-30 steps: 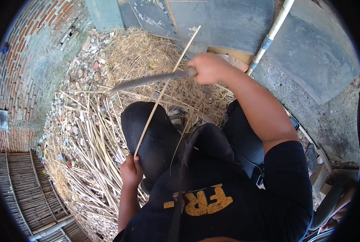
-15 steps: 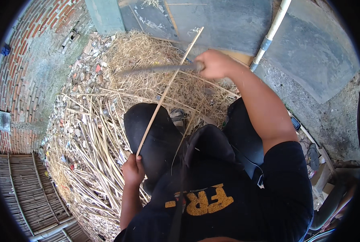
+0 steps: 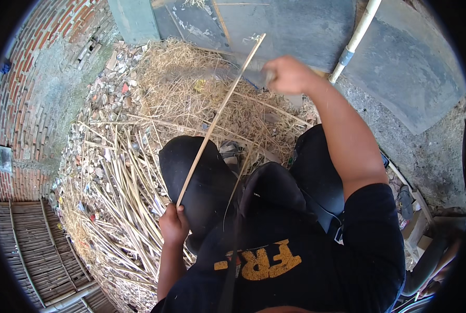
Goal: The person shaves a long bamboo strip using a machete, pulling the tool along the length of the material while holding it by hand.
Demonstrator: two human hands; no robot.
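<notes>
My left hand (image 3: 174, 224) is closed round the near end of a long, thin bamboo strip (image 3: 212, 125). The strip slants up and away over my left knee, and a few frayed shavings cling to its far tip. My right hand (image 3: 290, 76) is wrapped round the handle of a long-bladed knife, close to the strip's far part. Motion smears the knife's dark blade (image 3: 201, 74), which points left across the strip; whether it touches the strip cannot be told.
Several split bamboo strips (image 3: 126, 190) lie heaped over rubble on my left. A mound of pale shavings (image 3: 170, 94) spreads ahead, below a grey panel (image 3: 301, 31). A white pipe (image 3: 361, 36) stands at the right. A brick wall (image 3: 34, 99) and a bamboo slat panel (image 3: 29, 245) border the left.
My right hand and the knife have moved slightly up and to the right, with the blade more blurred. The strip's far tip has shifted a little right; my left hand keeps its hold.
</notes>
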